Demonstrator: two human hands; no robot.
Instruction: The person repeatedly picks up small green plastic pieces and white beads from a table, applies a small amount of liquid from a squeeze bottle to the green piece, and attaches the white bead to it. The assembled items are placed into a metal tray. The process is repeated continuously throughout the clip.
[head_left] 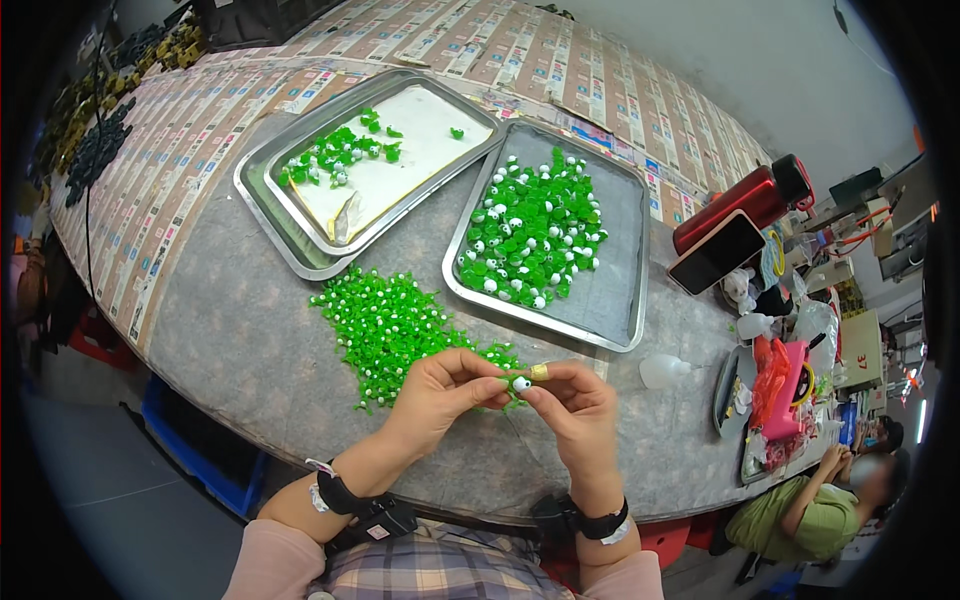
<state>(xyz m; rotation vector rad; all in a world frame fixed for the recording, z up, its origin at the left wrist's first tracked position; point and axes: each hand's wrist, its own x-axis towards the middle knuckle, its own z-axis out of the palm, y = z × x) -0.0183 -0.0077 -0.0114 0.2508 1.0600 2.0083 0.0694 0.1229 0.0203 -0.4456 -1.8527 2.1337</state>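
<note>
Between my two hands, above the near edge of the table, is a small green plastic piece with a white ball head with dark spots (521,384). My left hand (440,395) pinches the green part with thumb and forefinger. On the other side, the fingertips of my right hand (575,405) close on the white ball; yellow tape wraps one of its fingers. Just beyond my left hand spreads a loose pile of small green pieces with white dots (390,330). Farther off, a metal tray (625,300) holds a heap of green pieces with white balls (535,225).
Stacked metal trays (290,245) at the far left hold a few green pieces on white lining. To the right are a white squeeze bottle (662,371), a phone (716,252) leaning by a red flask (740,205), and a pink holder (785,390). Another person (815,515) sits at right.
</note>
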